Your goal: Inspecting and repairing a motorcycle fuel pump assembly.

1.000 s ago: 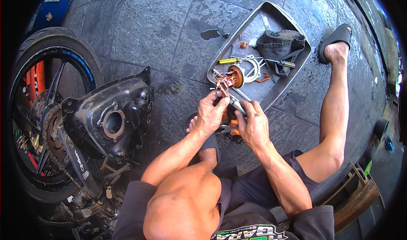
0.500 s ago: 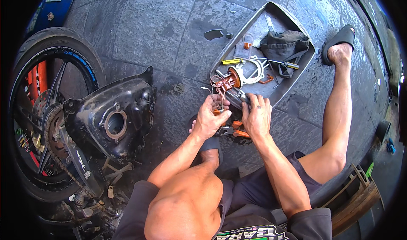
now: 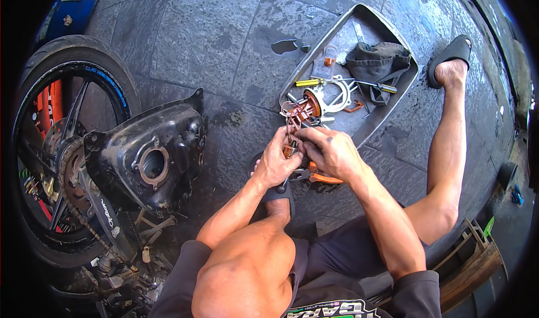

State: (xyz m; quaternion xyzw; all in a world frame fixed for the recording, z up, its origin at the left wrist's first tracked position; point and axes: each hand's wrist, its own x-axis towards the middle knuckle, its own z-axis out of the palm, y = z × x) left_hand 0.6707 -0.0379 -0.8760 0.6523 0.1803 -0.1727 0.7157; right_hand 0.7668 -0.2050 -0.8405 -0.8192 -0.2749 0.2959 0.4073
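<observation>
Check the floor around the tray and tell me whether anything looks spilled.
Yes: a dark, glossy patch, with a smaller patch beside it, lies on the floor to the left of the tray. Its sharp, shiny outline suggests pooled liquid; which liquid, I cannot tell.

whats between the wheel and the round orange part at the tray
Head view: the black tank, then dark floor tiles before the round orange part.

There are two hands [image 3: 275,162] [image 3: 335,152], two slippers [image 3: 456,48] [image 3: 274,195], one tray [image 3: 382,29], one wheel [image 3: 73,119], one black tank [image 3: 185,133] and one dark cloth [image 3: 373,62].
</observation>
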